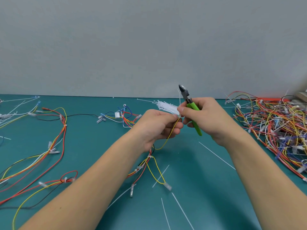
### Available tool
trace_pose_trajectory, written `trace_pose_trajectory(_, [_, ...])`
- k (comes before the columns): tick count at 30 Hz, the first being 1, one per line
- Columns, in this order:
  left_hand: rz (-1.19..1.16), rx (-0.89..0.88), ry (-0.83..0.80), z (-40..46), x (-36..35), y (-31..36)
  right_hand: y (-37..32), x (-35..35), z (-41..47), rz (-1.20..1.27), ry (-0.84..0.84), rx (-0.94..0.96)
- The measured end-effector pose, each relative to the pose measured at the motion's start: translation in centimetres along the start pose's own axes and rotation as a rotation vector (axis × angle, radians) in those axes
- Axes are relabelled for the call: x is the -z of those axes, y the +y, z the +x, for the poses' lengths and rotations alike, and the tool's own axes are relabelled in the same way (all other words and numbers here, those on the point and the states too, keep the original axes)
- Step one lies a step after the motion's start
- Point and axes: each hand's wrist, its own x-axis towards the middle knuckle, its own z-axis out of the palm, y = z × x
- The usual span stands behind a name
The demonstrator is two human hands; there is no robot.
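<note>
Held over the tabletop's [207, 180] middle, the wire harness [149, 161] sits clenched in the left hand [157, 128] while the right hand [204, 117], gripping green flush cutters [192, 107], pinches the cable tie [179, 103] by its tail; a jerky pull could shift the tie or nick the yellow wire [171, 133]

On the counter [207, 188], a wire heap [274, 127] lies right, harnesses [64, 126] left, cable ties [166, 107] mid-back by the wall [149, 47].
</note>
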Motion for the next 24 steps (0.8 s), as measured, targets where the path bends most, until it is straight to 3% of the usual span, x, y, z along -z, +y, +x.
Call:
trace_pose_trajectory(11, [0.016, -0.001, -0.012, 0.0, 0.3, 0.0, -0.6, 0.2, -0.4, 0.036, -0.022, -0.008])
trace_pose_trajectory(24, [0.054, -0.006, 0.026, 0.0, -0.1, -0.1, -2.2, 0.1, -0.9, -0.257, 0.005, 0.128])
